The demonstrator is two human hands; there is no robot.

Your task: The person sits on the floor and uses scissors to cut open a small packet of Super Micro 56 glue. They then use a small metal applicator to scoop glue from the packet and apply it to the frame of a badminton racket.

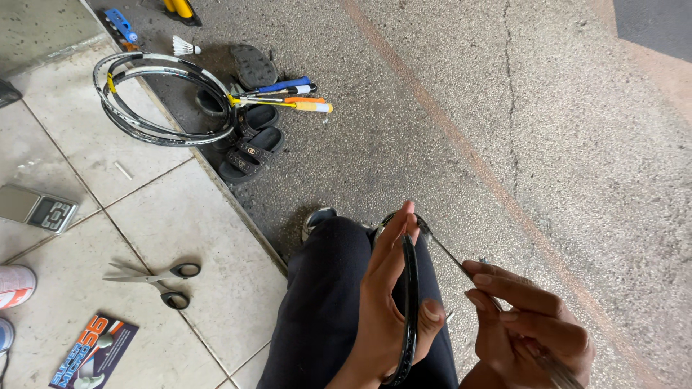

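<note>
Left hand (386,302) grips black racket frame (409,302) edge-on over the lap. Right hand (530,324) closed on a thin metal tool (461,263), tip at the frame's top. Scissors (155,281) lie on the tiled floor (180,216).

I see a glossy black racket frame (410,302) clasped in my left hand (386,302), and a thin, shiny metal tool (454,259) pinched in my right hand (522,324). My trousers (324,310) look like matt dark cloth. The ground (504,130) is rough, speckled concrete; the floor tiles (180,216) are smooth and pale with a dull sheen. The scissors (155,279) have bright metal blades and black plastic handles.
</note>
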